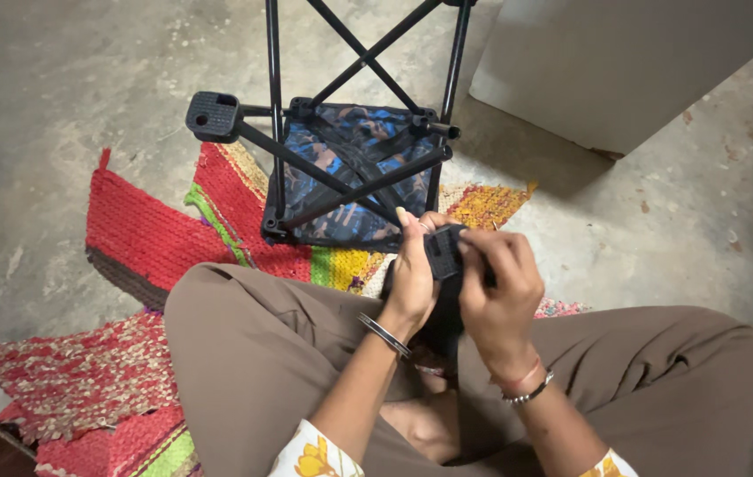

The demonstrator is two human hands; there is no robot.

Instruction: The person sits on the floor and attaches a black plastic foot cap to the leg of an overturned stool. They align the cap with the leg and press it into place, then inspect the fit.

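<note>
Black stool foot (444,251) gripped by both hands

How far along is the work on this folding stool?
Done: one black foot cap sits on a leg of the upturned folding stool. In hand: both the left hand and right hand grip another foot cap. Left: one leg end looks bare.

We count one folding stool (350,172), turned upside down, and two of its black foot caps: one (213,116) on a leg, one (444,251) between the hands. We see two hands, left (412,278) and right (500,296), each with one bracelet on the wrist. We count one woven rug (142,230) and one white box (624,62)
</note>
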